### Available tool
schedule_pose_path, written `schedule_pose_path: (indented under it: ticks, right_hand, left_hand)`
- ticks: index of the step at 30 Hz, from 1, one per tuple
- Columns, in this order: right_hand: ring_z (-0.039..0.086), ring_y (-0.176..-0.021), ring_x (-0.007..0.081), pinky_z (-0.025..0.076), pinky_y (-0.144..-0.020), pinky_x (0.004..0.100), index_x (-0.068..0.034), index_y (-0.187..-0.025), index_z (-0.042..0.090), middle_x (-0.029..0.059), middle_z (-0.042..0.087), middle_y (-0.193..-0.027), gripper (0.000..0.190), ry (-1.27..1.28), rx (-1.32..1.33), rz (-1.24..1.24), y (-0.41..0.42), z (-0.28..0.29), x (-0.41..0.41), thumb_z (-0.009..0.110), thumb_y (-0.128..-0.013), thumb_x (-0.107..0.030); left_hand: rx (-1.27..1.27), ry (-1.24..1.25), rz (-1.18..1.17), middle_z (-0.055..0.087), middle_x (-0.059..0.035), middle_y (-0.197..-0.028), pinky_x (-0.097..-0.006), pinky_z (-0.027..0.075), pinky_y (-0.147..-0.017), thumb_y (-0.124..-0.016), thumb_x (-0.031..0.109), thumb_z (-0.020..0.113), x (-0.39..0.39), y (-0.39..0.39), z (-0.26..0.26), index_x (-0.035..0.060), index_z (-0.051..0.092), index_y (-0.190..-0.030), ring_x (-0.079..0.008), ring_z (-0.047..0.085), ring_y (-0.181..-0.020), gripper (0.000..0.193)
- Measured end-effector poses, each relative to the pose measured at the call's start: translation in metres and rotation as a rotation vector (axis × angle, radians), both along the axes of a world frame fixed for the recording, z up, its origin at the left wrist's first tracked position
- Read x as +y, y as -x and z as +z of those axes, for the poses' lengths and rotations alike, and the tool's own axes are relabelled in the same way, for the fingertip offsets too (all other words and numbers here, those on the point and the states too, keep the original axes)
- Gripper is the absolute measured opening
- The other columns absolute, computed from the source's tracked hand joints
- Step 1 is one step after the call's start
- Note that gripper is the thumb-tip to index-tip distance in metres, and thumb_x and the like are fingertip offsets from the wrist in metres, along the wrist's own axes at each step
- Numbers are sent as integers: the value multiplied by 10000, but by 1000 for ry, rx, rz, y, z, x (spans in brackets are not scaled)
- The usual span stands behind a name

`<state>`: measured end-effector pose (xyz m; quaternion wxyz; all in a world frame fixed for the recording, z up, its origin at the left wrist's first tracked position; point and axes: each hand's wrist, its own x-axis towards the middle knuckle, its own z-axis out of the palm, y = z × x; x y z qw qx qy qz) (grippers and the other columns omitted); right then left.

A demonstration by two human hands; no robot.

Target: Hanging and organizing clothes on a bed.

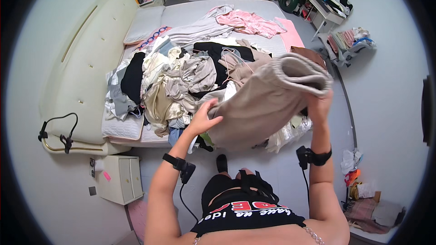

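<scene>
A taupe garment [259, 109] with a ribbed elastic edge, perhaps a pair of sweatpants, hangs in the air in front of me. My right hand [319, 105] grips it by the ribbed opening, which faces up and away. At the garment's lower left side is my left hand [203, 120], thumb and fingers spread; whether it touches the cloth is hard to tell. Beyond and beneath spreads a heap of mixed clothes [190, 71] on the bed [265, 6]. A pink clothes hanger [229, 64] lies among them, partly covered.
To the left are the padded headboard [92, 61] and a white bedside cabinet [121, 178]. Pink clothing [250, 22] lies on the bed's far part. A rack with folded clothes [345, 46] and a white desk [322, 3] stand at the right. Bags and folded cloths [368, 211] sit lower right.
</scene>
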<state>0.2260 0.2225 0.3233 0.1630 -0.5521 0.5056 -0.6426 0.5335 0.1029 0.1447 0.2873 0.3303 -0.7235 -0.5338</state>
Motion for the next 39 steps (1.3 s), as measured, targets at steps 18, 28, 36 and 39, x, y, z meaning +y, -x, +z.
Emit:
schedule_pose_path:
  ticks: [18,28,36,39]
  right_hand:
    - [547,-924,125,446,-795,279,-46,-1182,506,52,599,-1018,438,-927,-148,1074,-3,-157,-261,648,-808,-225]
    - [563,-962,325,452,-824,376,19,-942,602,196,586,-966,358,-1058,636,233,38,-384,-290,637,-730,-266]
    - [496,-1066,384,424,-890,401,-9,-1063,549,250,500,-1149,374,-1279,621,183,26,-377,-301,588,-740,-194]
    - [558,-970,374,444,-849,410,-8,-999,596,240,579,-1031,299,-1139,490,44,41,-386,-302,584,-752,-177]
  left_hand:
    - [42,91,377,588,-80,-1087,-290,461,-846,-691,-23,678,-59,8,36,7,505,-1150,-149,563,-967,492]
    - [328,-406,685,550,-83,-1165,-317,438,-911,-628,-103,690,-45,10,16,6,482,-1181,-185,534,-1047,602]
    - [326,-472,774,558,-87,-1140,-321,447,-904,-629,-121,675,-54,18,15,12,485,-1178,-189,541,-1037,596]
    - [314,-463,706,558,-85,-1138,-318,447,-901,-630,-116,678,-70,26,12,13,487,-1177,-183,539,-1036,594]
